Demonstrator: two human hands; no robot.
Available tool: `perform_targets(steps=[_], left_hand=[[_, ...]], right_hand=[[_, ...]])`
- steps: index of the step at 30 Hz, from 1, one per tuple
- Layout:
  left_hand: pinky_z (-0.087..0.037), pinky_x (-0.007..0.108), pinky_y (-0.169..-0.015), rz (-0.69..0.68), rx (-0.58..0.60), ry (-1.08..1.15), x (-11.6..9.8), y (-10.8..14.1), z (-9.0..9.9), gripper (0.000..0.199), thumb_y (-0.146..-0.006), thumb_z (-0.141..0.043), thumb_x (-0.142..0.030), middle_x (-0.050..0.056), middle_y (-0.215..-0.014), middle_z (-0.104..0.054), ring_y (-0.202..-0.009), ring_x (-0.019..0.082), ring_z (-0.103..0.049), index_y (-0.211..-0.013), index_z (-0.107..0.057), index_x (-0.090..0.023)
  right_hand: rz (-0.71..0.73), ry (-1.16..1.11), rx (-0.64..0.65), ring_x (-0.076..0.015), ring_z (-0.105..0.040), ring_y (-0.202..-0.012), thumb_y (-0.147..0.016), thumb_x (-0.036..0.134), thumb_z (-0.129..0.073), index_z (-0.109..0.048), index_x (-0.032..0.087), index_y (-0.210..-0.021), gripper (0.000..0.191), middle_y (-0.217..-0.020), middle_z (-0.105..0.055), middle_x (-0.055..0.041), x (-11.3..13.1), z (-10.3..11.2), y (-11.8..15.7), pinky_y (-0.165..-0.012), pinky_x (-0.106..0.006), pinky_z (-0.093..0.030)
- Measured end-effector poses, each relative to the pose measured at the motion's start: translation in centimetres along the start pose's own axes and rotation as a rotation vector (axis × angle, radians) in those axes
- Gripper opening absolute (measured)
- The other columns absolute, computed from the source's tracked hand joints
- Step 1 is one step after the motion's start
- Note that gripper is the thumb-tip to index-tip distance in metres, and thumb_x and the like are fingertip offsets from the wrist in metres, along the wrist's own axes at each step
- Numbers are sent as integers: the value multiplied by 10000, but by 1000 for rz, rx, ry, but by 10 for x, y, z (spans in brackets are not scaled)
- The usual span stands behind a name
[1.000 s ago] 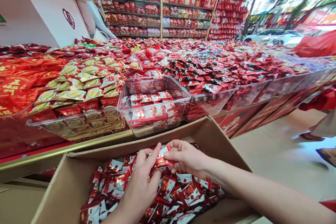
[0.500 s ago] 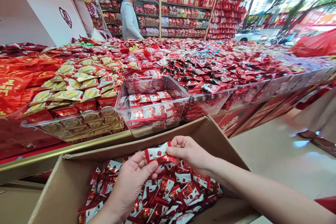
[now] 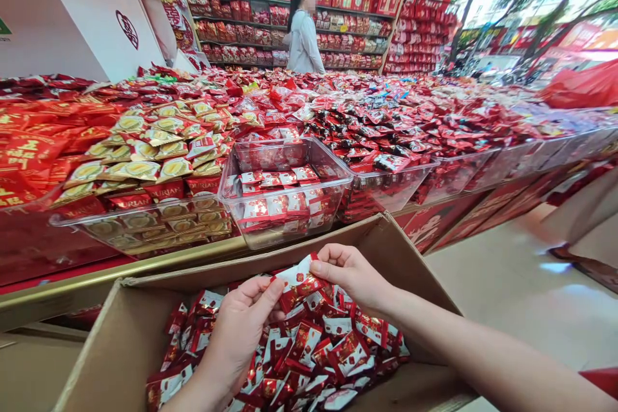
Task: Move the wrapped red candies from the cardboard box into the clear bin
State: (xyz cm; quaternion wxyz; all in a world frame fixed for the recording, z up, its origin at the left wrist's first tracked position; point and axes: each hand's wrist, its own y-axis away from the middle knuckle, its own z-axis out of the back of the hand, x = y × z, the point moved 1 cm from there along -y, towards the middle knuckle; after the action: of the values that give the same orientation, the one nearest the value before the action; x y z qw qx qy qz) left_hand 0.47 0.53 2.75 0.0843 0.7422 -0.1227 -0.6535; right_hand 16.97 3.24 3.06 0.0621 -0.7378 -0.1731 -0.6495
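Both hands hold a red and white candy packet (image 3: 298, 280) above an open cardboard box (image 3: 109, 341). My left hand (image 3: 244, 325) pinches its left end between thumb and fingers. At the packet's upper right corner, my right hand (image 3: 355, 277) has thumb and fingers closed on it. Loose packets (image 3: 306, 341) of the same look lie jumbled in the box below. Just beyond the box, a clear plastic bin (image 3: 287, 199) contains similar packets in neat rows, filled only partway up.
Durian packets (image 3: 140, 167) are heaped left of the clear bin, and dark red packets (image 3: 367, 132) to its right. A gold rail (image 3: 193, 264) runs along the display's front. A person (image 3: 304, 32) is by the back shelves; another person's leg shows at the right edge.
The packet between my hands now tilts more, its right end higher, and shows more of its white face. The person at the back has moved to the right.
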Motion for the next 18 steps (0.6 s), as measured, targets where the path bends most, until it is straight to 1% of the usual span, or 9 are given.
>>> perform_targets(steps=[3, 5, 9, 10, 11, 12, 14, 17, 18], left_hand=[[-448, 212, -510, -17, 5, -56, -8, 3, 2, 123, -636, -635, -306, -22, -574, -598, -521, 116, -514, -642, -637, -183], [-462, 221, -532, -71, 1, -86, -17, 6, 4, 137, -638, -627, -324, -4, -614, -641, -552, 138, -562, -673, -642, -193], [-485, 237, -649, -205, -6, -129, -34, 11, 7, 154, -670, -602, -311, 2, -717, -682, -644, 150, -609, -789, -625, -218], [-489, 242, -649, -229, -21, -141, -38, 12, 7, 142, -677, -594, -303, -1, -705, -682, -637, 151, -611, -789, -620, -219], [-492, 248, -644, -271, -50, -163, -43, 14, 7, 128, -684, -585, -292, -3, -696, -679, -634, 155, -612, -785, -617, -220], [-491, 257, -653, -342, -81, -213, -49, 15, 6, 113, -687, -579, -276, -3, -703, -675, -644, 160, -611, -780, -617, -223], [-472, 282, -721, -584, -133, -401, -67, 18, 5, 113, -679, -580, -223, -5, -762, -660, -715, 174, -601, -785, -615, -242], [-418, 306, -814, -1038, -187, -744, -105, 18, 2, 205, -673, -570, -152, -19, -866, -614, -843, 178, -552, -836, -588, -275], [-393, 311, -847, -1090, -215, -825, -119, 15, 2, 211, -697, -540, -142, -8, -909, -599, -889, 177, -533, -871, -575, -257]], right_hand=[[70, 188, 20, -66, -410, -491, -695, 392, -548, -478, 147, -649, 259, -548, -469, 28, 9, 4, 4, -477, -204, -344], [233, 372, -27, -82, -443, -551, -734, 353, -516, -511, 154, -691, 203, -608, -500, 7, 30, 8, 11, -524, -215, -369], [735, 641, -323, -101, -490, -679, -747, 250, -509, -548, 175, -806, 103, -756, -543, -13, 107, 19, 16, -615, -234, -391], [817, 698, -375, -101, -491, -705, -750, 233, -501, -553, 167, -830, 116, -782, -543, -16, 126, 21, 11, -636, -238, -387], [868, 774, -372, -101, -491, -729, -752, 219, -494, -561, 155, -849, 134, -802, -544, -18, 142, 22, 3, -657, -242, -382], [883, 861, -334, -100, -489, -743, -751, 204, -488, -571, 142, -859, 149, -809, -548, -19, 156, 22, -8, -677, -246, -376], [830, 1061, -158, -95, -489, -740, -736, 182, -495, -595, 119, -857, 169, -791, -561, -15, 171, 20, -35, -695, -248, -364], [628, 1331, 179, -82, -493, -666, -680, 180, -549, -631, 115, -814, 170, -714, -585, -3, 173, 13, -77, -655, -230, -364], [553, 1396, 266, -80, -492, -640, -660, 186, -566, -639, 119, -802, 173, -694, -592, -1, 170, 9, -87, -633, -223, -364]])
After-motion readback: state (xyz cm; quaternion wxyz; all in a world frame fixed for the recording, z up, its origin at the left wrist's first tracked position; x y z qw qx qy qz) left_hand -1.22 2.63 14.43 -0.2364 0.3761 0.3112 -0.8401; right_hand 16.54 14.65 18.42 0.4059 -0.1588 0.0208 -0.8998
